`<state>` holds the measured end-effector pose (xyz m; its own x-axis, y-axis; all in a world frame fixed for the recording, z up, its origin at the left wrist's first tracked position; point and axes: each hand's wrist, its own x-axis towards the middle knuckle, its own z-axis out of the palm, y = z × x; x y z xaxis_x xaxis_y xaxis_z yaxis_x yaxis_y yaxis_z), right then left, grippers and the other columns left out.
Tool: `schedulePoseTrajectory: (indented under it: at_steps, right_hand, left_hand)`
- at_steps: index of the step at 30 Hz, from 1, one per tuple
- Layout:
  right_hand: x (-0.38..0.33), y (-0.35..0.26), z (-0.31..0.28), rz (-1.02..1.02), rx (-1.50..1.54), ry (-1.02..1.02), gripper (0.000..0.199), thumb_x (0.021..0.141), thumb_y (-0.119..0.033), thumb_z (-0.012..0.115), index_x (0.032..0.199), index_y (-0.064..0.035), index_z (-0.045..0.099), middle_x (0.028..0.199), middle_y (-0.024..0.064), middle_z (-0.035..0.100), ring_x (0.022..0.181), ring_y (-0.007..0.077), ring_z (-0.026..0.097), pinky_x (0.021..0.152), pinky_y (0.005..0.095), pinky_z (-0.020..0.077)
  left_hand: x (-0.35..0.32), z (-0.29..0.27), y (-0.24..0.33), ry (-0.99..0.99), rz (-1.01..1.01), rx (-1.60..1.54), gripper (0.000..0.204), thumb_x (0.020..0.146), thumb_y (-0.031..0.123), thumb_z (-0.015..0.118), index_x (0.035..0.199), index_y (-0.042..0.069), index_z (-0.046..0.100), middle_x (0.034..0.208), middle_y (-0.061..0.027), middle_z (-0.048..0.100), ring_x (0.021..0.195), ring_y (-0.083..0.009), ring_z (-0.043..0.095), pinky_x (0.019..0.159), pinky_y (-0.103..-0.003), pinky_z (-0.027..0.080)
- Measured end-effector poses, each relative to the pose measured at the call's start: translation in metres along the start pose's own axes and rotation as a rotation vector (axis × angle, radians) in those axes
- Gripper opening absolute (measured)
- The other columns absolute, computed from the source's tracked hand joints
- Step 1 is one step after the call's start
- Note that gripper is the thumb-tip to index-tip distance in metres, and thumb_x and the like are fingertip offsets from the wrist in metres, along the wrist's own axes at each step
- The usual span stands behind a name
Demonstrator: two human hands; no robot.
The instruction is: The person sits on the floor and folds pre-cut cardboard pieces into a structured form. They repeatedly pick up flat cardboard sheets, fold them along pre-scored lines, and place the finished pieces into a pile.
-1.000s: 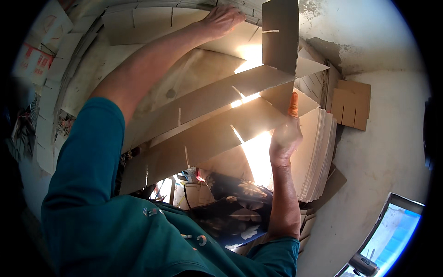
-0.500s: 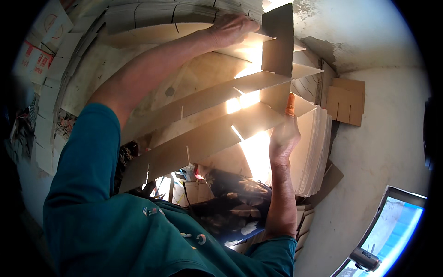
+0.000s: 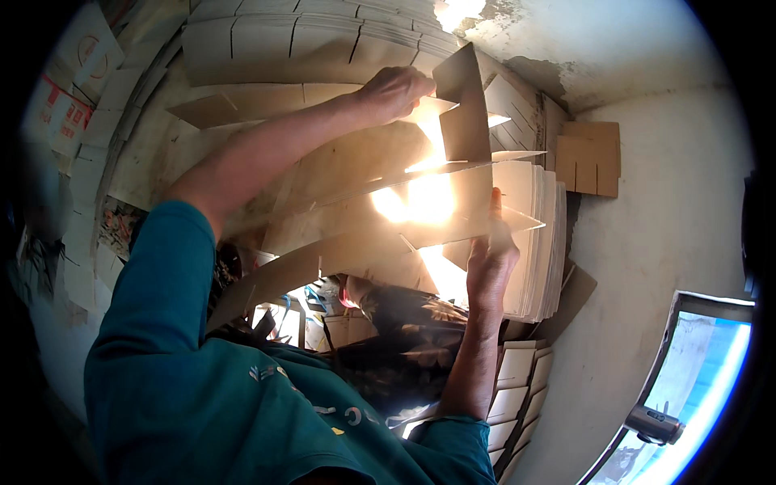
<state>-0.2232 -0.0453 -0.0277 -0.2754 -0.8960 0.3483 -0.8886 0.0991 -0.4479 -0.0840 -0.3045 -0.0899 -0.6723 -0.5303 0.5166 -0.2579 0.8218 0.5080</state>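
A short cardboard crosspiece [image 3: 465,113] stands on edge, joined crosswise to several long slotted cardboard strips that run off to the left. My left hand [image 3: 394,94] is closed on the far strip [image 3: 275,101], close to where it meets the crosspiece. At the near end, my right hand [image 3: 491,263] grips the crosspiece with the thumb pointing up; its other fingers are partly hidden. The nearest long strip [image 3: 323,257] bows slightly and reaches back toward my left sleeve. Bright light falls across the joints and washes out some slots.
Behind the strips are stacked slotted cardboard sheets [image 3: 275,36]. Another upright stack [image 3: 529,242] stands right of my right hand, and a brown slotted piece [image 3: 588,158] leans on the wall. Bundled cardboard [image 3: 517,380] lies lower right, near a window [image 3: 687,364].
My left hand has come nearer and slightly left, still on the far strip. The crosspiece has moved left and tilted, and the near strip now bends. The whole view has shifted slightly.
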Motion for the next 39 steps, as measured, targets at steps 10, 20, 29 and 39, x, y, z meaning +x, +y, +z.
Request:
schedulePoseTrajectory:
  at_steps: [10,20,29,39]
  right_hand:
    - [-0.01,0.031,0.018,0.095,-0.088,-0.269,0.054,0.077,0.012,0.05,0.129,-0.0062,0.05,0.087,0.0228,0.063,0.07,0.0202,0.062,0.064,0.03,0.0487]
    - [-0.007,0.033,0.011,0.078,-0.344,-0.34,0.047,0.077,0.011,0.049,0.121,-0.0055,0.056,0.08,0.0234,0.061,0.07,0.0341,0.063,0.061,0.0411,0.0489]
    - [0.004,0.027,-0.002,0.075,-0.173,-0.299,0.035,0.087,0.005,0.045,0.119,0.0,0.056,0.079,0.0268,0.058,0.07,0.0339,0.062,0.063,0.0423,0.0473]
    - [-0.013,0.066,-0.056,0.34,-0.017,-0.061,0.052,0.078,-0.004,0.068,0.127,-0.0134,0.054,0.098,0.0163,0.066,0.085,0.0196,0.065,0.072,0.0324,0.0524]
  left_hand:
    - [-0.005,0.04,-0.003,-0.147,-0.014,-0.079,0.008,0.069,-0.003,0.058,0.073,0.0,0.052,0.072,-0.02,0.056,0.066,-0.0358,0.057,0.061,-0.045,0.044]
    - [-0.063,-0.094,0.131,-0.761,-0.264,-0.135,0.046,0.07,0.035,0.073,0.085,-0.003,0.052,0.071,-0.019,0.056,0.069,-0.0364,0.058,0.063,-0.043,0.045]
    - [-0.181,-0.1,0.104,-0.563,0.014,0.021,0.025,0.069,0.012,0.067,0.085,-0.001,0.055,0.077,-0.0156,0.059,0.084,-0.0331,0.057,0.072,-0.041,0.043]
    - [-0.167,-0.104,0.112,-0.547,-0.291,-0.031,0.027,0.065,0.012,0.07,0.084,-0.002,0.057,0.084,-0.0151,0.057,0.087,-0.0333,0.053,0.075,-0.04,0.042]
